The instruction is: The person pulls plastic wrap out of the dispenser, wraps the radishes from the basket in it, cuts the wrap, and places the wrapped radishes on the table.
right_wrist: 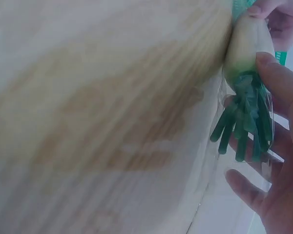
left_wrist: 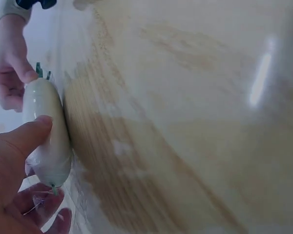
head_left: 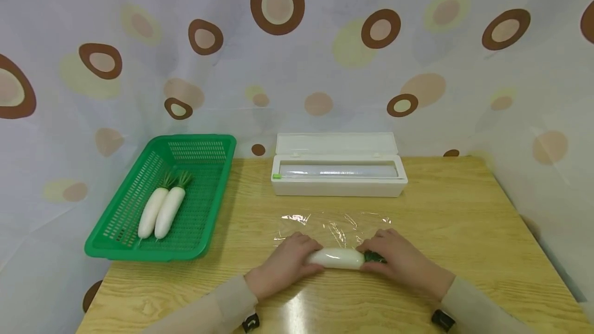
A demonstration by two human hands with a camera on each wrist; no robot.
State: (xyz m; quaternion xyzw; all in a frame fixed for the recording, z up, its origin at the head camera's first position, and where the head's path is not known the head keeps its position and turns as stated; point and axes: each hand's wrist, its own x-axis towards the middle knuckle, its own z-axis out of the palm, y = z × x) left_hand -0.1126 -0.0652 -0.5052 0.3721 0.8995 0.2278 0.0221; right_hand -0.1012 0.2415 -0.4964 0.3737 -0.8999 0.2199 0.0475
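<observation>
A white radish (head_left: 337,258) with clipped green stems (right_wrist: 244,117) lies crosswise near the front of the table, clear film around it. My left hand (head_left: 293,261) grips its root end, thumb on top in the left wrist view and fingers behind it. At the leafy end my right hand (head_left: 394,256) holds the radish, its thumb (right_wrist: 271,66) just above the stems. Beyond the hands a sheet of cling film (head_left: 334,226) spreads flat on the wood, shiny and creased.
A white film dispenser (head_left: 339,187) with its lid raised stands at the back, a film roll (head_left: 339,170) inside. To the left, a green basket (head_left: 218,189) holds two white radishes (head_left: 169,213). Patterned cloth (head_left: 297,66) hangs behind the wooden table (head_left: 464,210).
</observation>
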